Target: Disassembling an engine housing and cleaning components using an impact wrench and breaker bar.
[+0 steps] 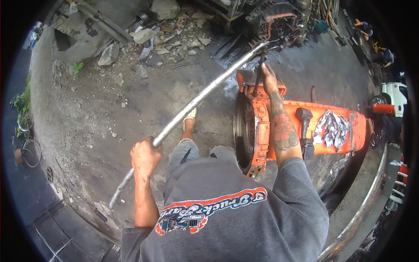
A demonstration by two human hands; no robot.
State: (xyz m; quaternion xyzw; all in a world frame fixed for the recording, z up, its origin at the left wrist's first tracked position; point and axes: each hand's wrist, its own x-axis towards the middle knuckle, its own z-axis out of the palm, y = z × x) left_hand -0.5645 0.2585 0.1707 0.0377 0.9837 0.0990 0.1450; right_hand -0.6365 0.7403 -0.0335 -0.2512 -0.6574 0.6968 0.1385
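My left hand (145, 157) is closed around a long silver metal pipe (205, 92), which runs diagonally to the upper right. My right hand (268, 77) grips a dark metal tool (258, 84) standing over the end of a large orange machine housing (323, 111); the pipe's upper end meets this tool's top. The housing has a big dark round opening (243, 131) at its left end. A dark power tool (304, 133) and a crumpled grimy cloth (331, 130) lie on the housing, to the right of my right forearm.
Rubble and rocks (152, 39) lie along the upper left. A greasy dark machine part (277, 26) sits at the top. Two people (386, 56) are at the far right above a white vehicle (393, 98). A curved metal edge (362, 192) runs along the lower right; bicycle wheels (31, 153) stand far left.
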